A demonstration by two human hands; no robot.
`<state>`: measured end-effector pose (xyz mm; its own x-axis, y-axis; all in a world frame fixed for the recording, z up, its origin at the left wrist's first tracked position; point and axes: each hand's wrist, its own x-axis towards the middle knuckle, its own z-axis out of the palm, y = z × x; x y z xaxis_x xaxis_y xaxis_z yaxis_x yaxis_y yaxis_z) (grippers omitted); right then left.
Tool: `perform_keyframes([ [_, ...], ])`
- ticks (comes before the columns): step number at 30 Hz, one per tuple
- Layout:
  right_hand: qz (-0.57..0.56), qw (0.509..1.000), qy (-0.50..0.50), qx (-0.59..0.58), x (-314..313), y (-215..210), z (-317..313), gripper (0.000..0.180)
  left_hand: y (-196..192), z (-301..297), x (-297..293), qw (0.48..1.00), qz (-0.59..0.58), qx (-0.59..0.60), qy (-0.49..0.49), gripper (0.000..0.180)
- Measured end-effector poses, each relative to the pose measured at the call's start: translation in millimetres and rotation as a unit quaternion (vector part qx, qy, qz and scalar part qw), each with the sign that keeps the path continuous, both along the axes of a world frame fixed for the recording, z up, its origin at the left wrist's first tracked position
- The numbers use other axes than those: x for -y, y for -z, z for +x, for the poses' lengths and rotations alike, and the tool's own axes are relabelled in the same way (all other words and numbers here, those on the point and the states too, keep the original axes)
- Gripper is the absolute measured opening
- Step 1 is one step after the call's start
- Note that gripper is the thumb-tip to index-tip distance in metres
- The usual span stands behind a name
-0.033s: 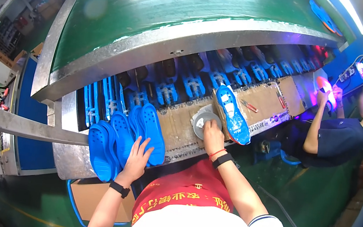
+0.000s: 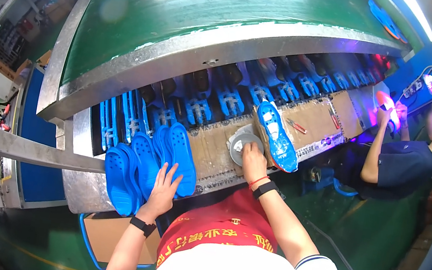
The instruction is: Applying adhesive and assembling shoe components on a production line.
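Grey bowl (image 2: 234, 157) holds white paste (image 2: 238, 146); left hand (image 2: 164, 190) splayed, grip of right hand (image 2: 253, 162) unclear.

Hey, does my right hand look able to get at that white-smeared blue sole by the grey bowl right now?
Probably yes. Your right hand is at the grey bowl, and the white-smeared blue sole lies just to its right, with nothing visible blocking the way.
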<state>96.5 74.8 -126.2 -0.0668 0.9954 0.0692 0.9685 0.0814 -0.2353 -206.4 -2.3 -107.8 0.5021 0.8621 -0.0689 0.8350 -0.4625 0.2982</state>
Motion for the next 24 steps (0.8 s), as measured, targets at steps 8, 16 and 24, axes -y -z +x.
perform_keyframes([
  [8,0.004,0.999,-0.042,-0.005,-8,15,8,0.008,17,21,-19,0.978,-0.031,0.01,-0.204,0.053],
  [16,-0.006,0.998,-0.056,-0.005,-9,17,9,0.01,31,42,-54,0.956,-0.017,-0.098,-0.276,0.032],
  [24,-0.027,0.998,-0.052,-0.016,-5,18,14,0.013,-21,0,-49,0.609,-0.458,0.544,-0.353,0.063],
])
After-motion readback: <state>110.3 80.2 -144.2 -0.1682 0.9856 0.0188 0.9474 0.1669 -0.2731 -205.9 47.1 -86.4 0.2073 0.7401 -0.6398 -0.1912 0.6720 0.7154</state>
